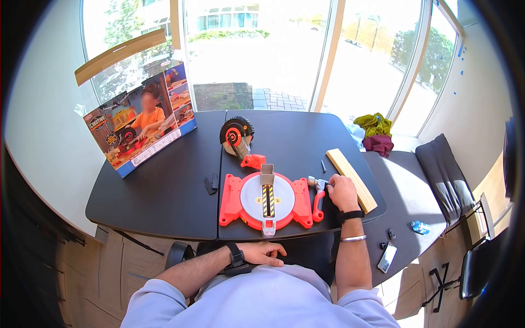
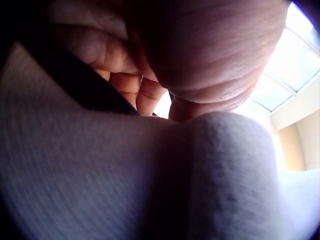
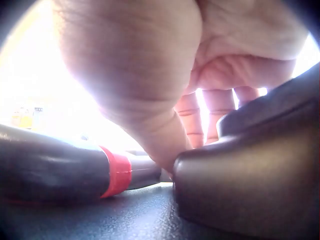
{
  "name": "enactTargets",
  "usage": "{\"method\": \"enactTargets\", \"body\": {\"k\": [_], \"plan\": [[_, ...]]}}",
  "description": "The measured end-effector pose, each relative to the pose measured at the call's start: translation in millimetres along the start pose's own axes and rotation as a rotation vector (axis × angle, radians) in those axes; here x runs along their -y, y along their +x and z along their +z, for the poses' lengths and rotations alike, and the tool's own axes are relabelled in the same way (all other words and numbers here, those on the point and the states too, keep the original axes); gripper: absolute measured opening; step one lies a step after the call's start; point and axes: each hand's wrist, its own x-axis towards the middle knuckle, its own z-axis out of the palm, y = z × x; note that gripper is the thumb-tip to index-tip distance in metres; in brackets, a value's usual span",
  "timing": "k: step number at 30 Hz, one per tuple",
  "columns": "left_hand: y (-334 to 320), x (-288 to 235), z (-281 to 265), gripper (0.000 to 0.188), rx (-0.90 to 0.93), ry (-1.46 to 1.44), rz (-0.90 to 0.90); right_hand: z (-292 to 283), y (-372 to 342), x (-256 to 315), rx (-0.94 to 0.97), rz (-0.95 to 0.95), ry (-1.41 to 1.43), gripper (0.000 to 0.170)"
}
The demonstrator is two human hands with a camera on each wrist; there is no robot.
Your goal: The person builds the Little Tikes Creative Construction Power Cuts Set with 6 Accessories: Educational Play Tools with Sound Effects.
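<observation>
1. Dark worktop [image 1: 158, 205] divided front to back by a seam.
2. Left: picture box [image 1: 145, 117] stood upright, flap raised; small black pieces [image 1: 210, 184] laid near the seam.
3. Middle: red-and-grey turntable base [image 1: 283, 192] set near the front edge; black-wheeled part [image 1: 235, 134] placed behind.
4. Right: hammer [image 1: 318, 206], grey screw [image 1: 323, 166], wooden plank [image 1: 351, 180] laid.

Sunlit windows [image 1: 257, 68] glare white; wrist views blur.

The left hand [image 1: 263, 253] rests loosely bent by the torso [image 1: 262, 298] — the right hand [image 1: 343, 193] held forward, palm down.
</observation>
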Motion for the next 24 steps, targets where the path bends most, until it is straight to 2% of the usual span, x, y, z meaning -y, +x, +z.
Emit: {"method": "enactTargets", "body": {"k": [12, 24], "plan": [[0, 2, 1, 0.073, -0.009, -0.004, 0.019, 13, 1, -5, -0.011, -0.015, -0.004, 0.019], [-1, -2, -1, 0.077, 0.002, -0.007, -0.003, 15, 2, -4, 0.002, 0.003, -0.052, 0.015]]}}
